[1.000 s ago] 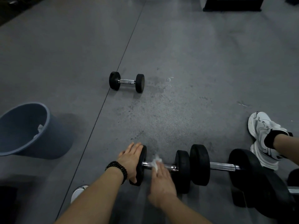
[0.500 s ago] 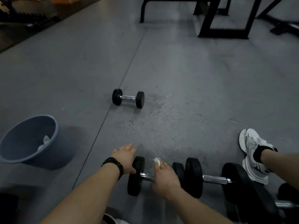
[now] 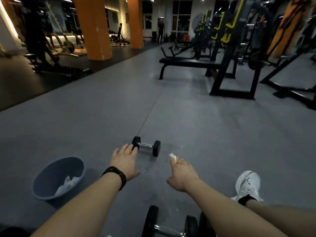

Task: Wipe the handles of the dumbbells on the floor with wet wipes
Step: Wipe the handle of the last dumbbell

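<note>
A small black dumbbell [image 3: 146, 146] with a chrome handle lies on the grey floor ahead of me. My left hand [image 3: 124, 160], with a dark bead bracelet at the wrist, is stretched out with fingers apart, its fingertips at the dumbbell's left head. My right hand [image 3: 182, 173] pinches a crumpled white wet wipe [image 3: 172, 156] in its fingertips, just right of and nearer than that dumbbell. A larger black dumbbell [image 3: 168, 224] lies at the bottom edge under my right forearm, untouched.
A grey bin [image 3: 51, 175] holding used wipes stands on the floor at my left. My white shoe [image 3: 248, 184] is at the right. A black bench [image 3: 189, 63] and racks stand further off at the right, orange pillars at the far left.
Both hands left the near dumbbell and reached forward to the small one. The wipe stays in my right hand. The view tilted up, showing the gym room.
</note>
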{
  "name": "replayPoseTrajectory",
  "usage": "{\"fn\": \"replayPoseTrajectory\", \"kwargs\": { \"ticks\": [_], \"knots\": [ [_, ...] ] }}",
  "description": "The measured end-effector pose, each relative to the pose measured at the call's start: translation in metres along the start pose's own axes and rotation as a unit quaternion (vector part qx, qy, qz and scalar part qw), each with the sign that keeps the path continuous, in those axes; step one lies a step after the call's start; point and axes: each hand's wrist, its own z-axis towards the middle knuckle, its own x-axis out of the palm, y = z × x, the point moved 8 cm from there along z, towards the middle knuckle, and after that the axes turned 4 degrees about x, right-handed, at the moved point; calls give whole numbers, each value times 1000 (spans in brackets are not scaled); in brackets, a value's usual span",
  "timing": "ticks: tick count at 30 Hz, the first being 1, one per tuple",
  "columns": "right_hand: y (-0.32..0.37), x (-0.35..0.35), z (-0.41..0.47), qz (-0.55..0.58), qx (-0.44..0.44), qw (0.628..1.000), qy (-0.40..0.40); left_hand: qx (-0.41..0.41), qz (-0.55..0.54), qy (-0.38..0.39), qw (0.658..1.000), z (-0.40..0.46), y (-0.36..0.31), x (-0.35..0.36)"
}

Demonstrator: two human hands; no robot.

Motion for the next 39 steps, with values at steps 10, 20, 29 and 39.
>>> {"fn": "replayPoseTrajectory", "kwargs": {
  "ticks": [10, 20, 29, 39],
  "knots": [
    [12, -64, 100, -28, -31, 998, -46, -21, 2, -31, 999, 73, 24, -22],
    [8, -18, 283, -18, -57, 998, -22, -33, 3, -28, 999, 228, 64, 55],
    [0, 39, 429, -18, -72, 997, -26, -41, 13, 33, 999, 374, 106, 150],
    [8, 76, 494, 36, -58, 997, -34, 10, 6, 55, 998, 445, 110, 201]
  ]
}}
